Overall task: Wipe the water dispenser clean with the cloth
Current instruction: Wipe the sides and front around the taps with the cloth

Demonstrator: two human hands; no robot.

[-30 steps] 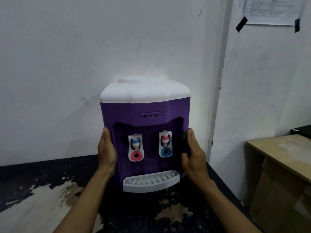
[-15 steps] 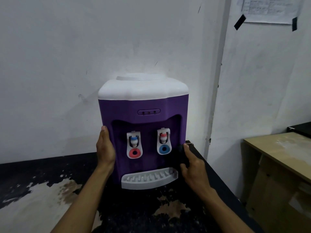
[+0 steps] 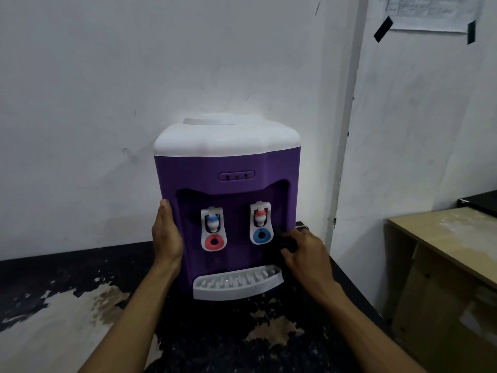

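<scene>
A purple water dispenser [image 3: 228, 162] with a white top stands on a black table against the wall. It has two white taps and a white drip tray [image 3: 236, 285] at the front. My left hand [image 3: 166, 238] presses flat against its left side with straight fingers. My right hand [image 3: 309, 254] grips a dark cloth [image 3: 286, 242] against the lower right front of the dispenser, just right of the blue tap ring. The cloth is mostly hidden by my fingers and hard to tell from the dark recess.
The black table [image 3: 80, 305] has worn pale patches in its surface. A wooden desk [image 3: 443, 232] stands lower at the right, with a black object [image 3: 481, 200] on its far end. A taped paper [image 3: 430, 12] hangs on the wall above.
My right hand has moved with the cloth from the dispenser's right side round to its lower right front. My left hand has stayed on the left side.
</scene>
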